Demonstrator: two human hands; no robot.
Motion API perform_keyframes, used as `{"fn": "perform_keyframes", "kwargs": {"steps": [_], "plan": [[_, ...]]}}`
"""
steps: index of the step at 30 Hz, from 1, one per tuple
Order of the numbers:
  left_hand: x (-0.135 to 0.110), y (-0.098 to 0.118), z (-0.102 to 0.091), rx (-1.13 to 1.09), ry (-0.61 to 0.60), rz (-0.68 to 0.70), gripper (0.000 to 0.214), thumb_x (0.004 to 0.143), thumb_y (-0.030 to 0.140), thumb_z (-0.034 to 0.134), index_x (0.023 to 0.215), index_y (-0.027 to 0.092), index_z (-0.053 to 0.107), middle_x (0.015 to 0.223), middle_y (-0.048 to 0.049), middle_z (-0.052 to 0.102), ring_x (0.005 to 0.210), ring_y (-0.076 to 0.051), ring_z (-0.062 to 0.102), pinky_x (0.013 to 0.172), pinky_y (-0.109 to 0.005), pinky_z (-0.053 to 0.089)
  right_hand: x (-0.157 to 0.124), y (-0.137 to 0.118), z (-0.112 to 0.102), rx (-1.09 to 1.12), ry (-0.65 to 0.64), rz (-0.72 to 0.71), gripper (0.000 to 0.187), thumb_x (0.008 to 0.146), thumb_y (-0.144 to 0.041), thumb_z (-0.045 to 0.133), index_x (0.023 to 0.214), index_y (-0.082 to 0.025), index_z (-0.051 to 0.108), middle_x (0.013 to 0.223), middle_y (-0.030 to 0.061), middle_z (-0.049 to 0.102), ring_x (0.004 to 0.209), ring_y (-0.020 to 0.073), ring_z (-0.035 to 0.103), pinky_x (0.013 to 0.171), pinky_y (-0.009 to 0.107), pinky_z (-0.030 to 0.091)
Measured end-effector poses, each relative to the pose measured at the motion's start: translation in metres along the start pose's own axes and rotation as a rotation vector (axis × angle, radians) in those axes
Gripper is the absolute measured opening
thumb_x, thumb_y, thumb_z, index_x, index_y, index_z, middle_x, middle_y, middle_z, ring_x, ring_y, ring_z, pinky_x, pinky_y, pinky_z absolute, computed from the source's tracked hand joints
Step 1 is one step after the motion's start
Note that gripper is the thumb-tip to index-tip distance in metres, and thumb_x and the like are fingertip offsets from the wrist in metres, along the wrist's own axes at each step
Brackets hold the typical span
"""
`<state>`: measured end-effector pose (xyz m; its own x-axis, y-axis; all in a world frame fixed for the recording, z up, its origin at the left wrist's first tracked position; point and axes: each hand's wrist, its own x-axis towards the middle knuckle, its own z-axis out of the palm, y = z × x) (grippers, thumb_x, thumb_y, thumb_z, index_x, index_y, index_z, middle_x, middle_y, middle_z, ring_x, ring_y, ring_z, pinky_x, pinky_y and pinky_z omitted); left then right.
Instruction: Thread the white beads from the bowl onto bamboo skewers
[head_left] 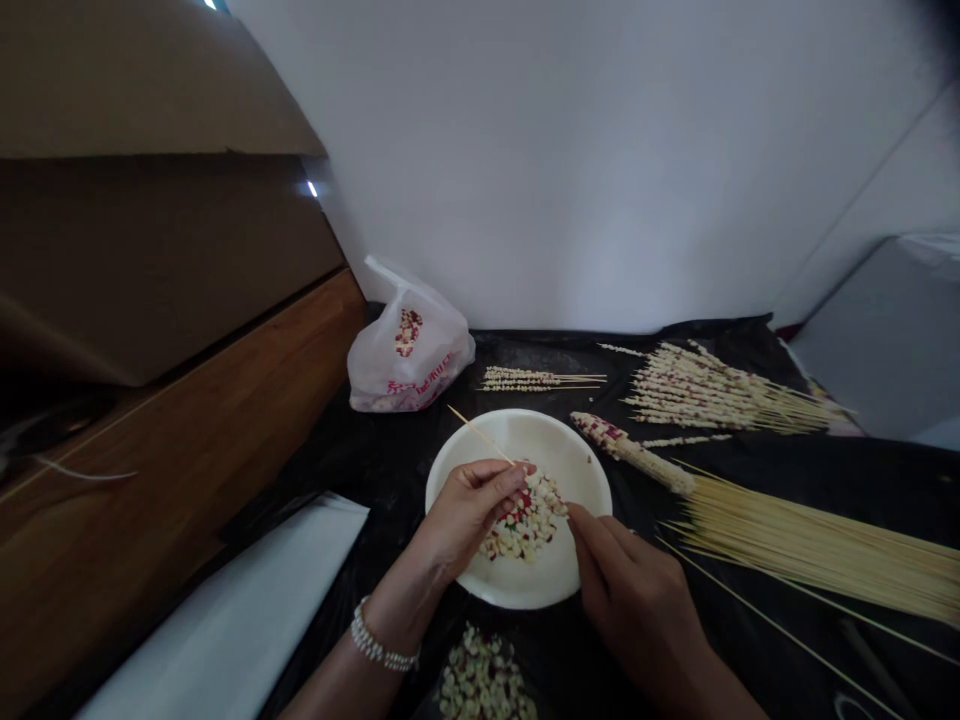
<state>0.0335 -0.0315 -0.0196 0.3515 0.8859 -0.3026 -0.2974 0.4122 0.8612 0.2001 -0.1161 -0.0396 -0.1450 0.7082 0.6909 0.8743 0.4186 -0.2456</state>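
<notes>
A thin stick [480, 434] is being held above the white bowl [525, 592] of kernels [519, 545].
Head view: the left hand [474, 502] is clamping thumb and fingers on the stick; the right hand [637, 580] is pinching its kernel-covered end. A low, steady hold should be keeping stray kernels inside.

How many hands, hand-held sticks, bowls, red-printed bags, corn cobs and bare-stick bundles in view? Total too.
Hands (left hand, right hand): 2
Hand-held stick: 1
Bowl: 1
Red-printed bag: 1
Corn cob: 1
Bare-stick bundle: 1
Total: 7
</notes>
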Motion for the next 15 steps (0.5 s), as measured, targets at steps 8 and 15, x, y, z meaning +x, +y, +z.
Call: {"fn": "perform_keyframes", "kwargs": {"steps": [8,15], "plan": [[-0.002,-0.001,0.006,-0.045,0.004,-0.001,0.018,0.074,0.023,0.076,0.087,0.01,0.076,0.072,-0.0057,0.068,0.061,-0.007,0.057,0.06,-0.016,0.046,0.0,0.002,0.001,-0.011,0.003,0.006,0.028,0.093,-0.008,0.042,0.106,-0.007,0.067,0.066,0.0052,0.066,0.056,0.0141,0.065,0.059,0.022,0.052],[0.002,0.009,-0.001,-0.37,0.071,-0.09,0.036,0.07,-0.013,0.053,0.095,0.005,0.071,0.103,-0.0165,0.07,0.098,-0.02,0.067,0.091,-0.028,0.052,-0.001,0.006,0.0,-0.03,0.006,0.018,0.027,0.093,-0.008,0.043,0.106,-0.006,0.066,0.071,0.0066,0.068,0.056,0.0144,0.064,0.058,0.024,0.051]]}}
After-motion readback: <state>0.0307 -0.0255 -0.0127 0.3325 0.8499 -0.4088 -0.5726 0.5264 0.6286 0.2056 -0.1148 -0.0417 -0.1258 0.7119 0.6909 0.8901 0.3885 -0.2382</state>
